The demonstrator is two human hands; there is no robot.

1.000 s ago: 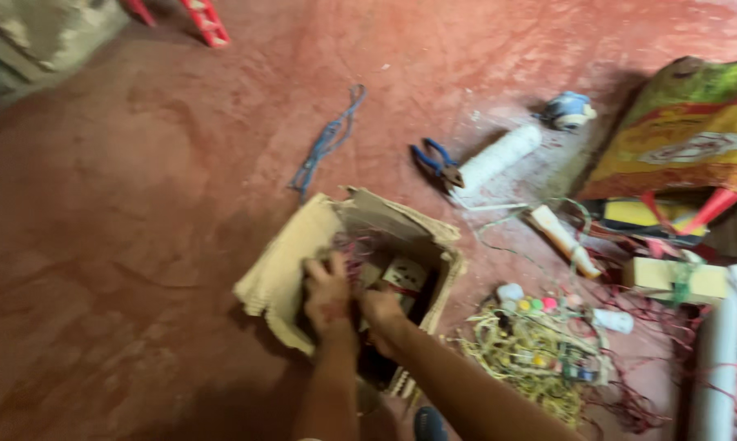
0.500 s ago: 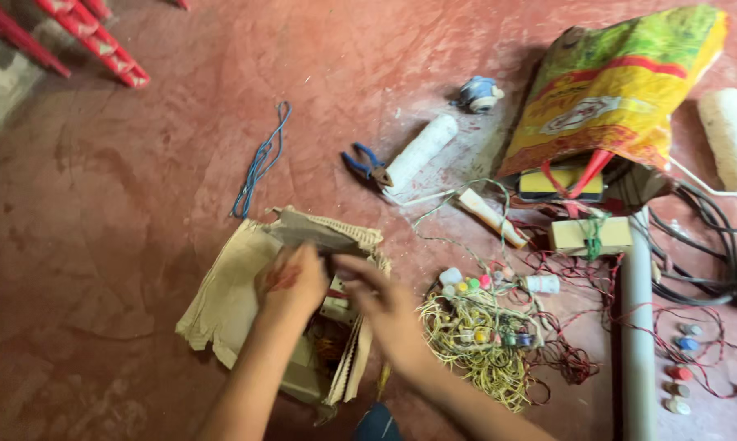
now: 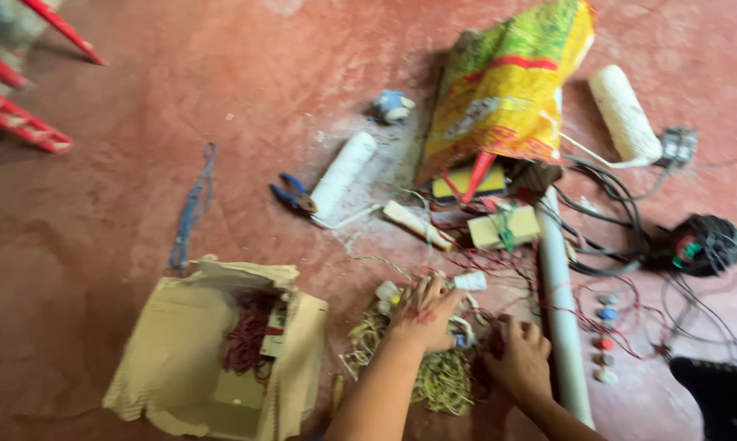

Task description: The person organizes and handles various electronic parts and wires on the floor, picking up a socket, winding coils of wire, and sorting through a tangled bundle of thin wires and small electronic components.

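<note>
Yellow wire tangle (image 3: 442, 380) lies under both hands; left hand (image 3: 421, 314) spread, right hand (image 3: 519, 359) curled.

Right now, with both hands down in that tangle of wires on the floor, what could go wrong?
The left hand and right hand are buried in the yellow wire tangle with small bulbs; pulling could tighten knots or crack a bulb. Thin red wires run under the white pipe, so a tug might drag the loose bulbs beside it. The pliers lie on the floor nearby, easy to kneel on.
</note>
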